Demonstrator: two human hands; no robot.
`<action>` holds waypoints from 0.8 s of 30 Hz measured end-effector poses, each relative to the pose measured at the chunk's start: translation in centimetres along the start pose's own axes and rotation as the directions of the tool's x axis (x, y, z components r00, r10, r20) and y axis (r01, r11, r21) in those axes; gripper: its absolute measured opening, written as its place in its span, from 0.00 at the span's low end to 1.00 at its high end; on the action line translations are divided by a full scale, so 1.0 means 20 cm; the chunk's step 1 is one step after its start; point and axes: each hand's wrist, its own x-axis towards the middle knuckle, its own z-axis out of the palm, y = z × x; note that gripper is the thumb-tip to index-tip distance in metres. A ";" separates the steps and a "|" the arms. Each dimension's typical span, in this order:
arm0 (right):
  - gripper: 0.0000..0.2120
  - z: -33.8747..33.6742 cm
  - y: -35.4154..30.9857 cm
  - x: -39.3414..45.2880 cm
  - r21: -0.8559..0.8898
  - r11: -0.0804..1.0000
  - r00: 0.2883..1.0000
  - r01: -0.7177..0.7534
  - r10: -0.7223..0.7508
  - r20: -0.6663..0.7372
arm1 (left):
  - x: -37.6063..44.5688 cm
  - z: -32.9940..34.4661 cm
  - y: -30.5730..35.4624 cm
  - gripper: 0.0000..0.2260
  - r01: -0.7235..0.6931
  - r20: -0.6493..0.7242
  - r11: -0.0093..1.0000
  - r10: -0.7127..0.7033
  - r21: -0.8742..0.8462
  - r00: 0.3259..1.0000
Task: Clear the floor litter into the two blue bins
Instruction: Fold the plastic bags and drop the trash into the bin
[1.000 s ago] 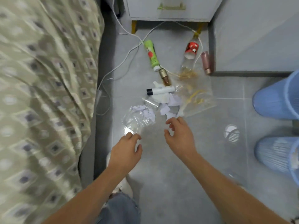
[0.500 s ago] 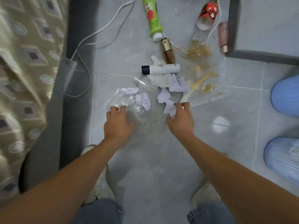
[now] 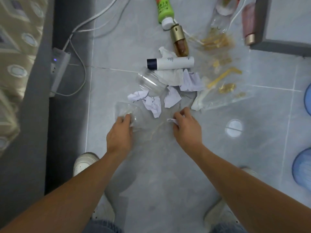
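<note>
Head view, looking down at grey floor tiles (image 3: 168, 174). Litter pile sits mid-floor ahead of both hands: crumpled paper scraps (image 3: 152, 104), a clear plastic cup (image 3: 149, 82) on its side, a white tube with dark cap (image 3: 170, 63) lying across a white tissue (image 3: 170, 75). Left hand (image 3: 120, 134) has fingers curled, gripping the edge of a clear plastic bag (image 3: 127, 110) just left of the scraps. Right hand (image 3: 186, 130) pinches a small paper scrap (image 3: 171, 120) between thumb and fingers, near the pile's lower right edge. Right of the pile, a clear zip bag with yellow bits (image 3: 223, 88) lies flat. Further up: brown bottle with gold cap (image 3: 180, 40), green bottle (image 3: 164, 10), clear bottle (image 3: 220, 19), pink tube (image 3: 249, 26) against a grey ledge. Two blue bins (image 3: 303, 169) cut off at right edge, well apart from the pile. Round floor drain (image 3: 234, 128) between right hand and bins. Power strip (image 3: 58, 68) with cables at left beside the patterned bedding (image 3: 16, 47). White shoes (image 3: 84, 163) at bottom.
</note>
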 end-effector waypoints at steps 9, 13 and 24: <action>0.04 -0.37 -0.02 -0.19 0.221 0.972 0.990 -0.082 0.104 -0.091 | -0.21 -0.35 0.21 0.12 -0.117 -0.014 0.991 0.116 -0.058 0.993; 0.02 -0.70 0.05 -0.31 0.340 0.929 0.947 -0.149 0.233 -0.222 | -0.29 -0.60 0.57 0.09 -0.290 -0.051 0.944 0.285 -0.157 0.957; 0.08 -1.62 0.71 -0.88 0.536 0.788 0.722 -0.303 0.557 -0.410 | -0.58 -0.75 2.08 0.06 -0.613 -0.026 0.735 0.634 -0.288 0.773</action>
